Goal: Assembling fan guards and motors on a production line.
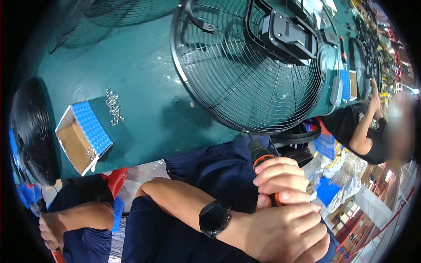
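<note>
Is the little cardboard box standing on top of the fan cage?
No, the cardboard box sits on the green table, well to the left of the fan cage, beside a small pile of screws.

open cardboard box [82,136] at the left of the green table: rectangular, brown inside, blue patterned flap folded back. second blue patterned box [346,84] at the table's far right edge. blue packages [326,190] on the floor at right. round black watch screen [213,218], dark, on the wrist.
</note>
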The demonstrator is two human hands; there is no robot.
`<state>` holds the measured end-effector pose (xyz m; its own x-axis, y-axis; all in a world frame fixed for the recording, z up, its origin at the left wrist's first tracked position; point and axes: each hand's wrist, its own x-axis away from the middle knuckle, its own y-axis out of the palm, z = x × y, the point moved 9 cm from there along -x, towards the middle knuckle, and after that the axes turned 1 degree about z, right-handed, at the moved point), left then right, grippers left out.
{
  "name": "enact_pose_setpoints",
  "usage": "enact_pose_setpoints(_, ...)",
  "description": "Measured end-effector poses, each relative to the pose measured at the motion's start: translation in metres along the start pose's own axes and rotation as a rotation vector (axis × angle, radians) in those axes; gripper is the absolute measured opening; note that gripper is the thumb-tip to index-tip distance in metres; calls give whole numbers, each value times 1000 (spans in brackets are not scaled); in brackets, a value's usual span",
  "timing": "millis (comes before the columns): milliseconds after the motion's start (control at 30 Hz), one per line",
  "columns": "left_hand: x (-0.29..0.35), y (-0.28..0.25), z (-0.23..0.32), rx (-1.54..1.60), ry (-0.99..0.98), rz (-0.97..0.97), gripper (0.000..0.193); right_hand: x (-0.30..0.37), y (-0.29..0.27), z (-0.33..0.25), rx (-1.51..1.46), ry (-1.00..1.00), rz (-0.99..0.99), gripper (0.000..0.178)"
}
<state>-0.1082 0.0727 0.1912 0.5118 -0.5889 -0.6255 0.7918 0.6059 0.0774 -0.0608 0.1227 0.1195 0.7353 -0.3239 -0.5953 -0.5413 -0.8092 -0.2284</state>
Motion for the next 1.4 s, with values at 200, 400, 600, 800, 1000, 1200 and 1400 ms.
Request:
enact_pose_setpoints(200, -6, 15, -16, 80, -80, -155, 5, 7, -20, 5, -34, 75, 167, 27)
enact_pose_setpoints(400, -9, 20, -17, 151, -120, -198, 7, 12, -16, 7, -51, -4, 177, 37)
enact_pose_setpoints(600, -7, 21, -13, 187, -122, -200, 9, 6, -13, 6, -39, 9, 113, 34)
enact_pose_setpoints(800, -7, 22, -19, 195, -106, -229, 12, 4, -14, 10, -50, -1, 64, 36)
enact_pose_setpoints(1000, -9, 21, -22, 197, -105, -247, 15, -2, -15, 13, -93, 22, -9, 34)
enact_pose_setpoints(1200, -7, 25, -29, 179, -101, -261, 18, -3, -13, 19, -137, 8, 2, 34)
enact_pose_setpoints(1400, -12, 18, -45, 293, -257, -212, 18, -4, -16, 19, -140, 17, 17, 35)
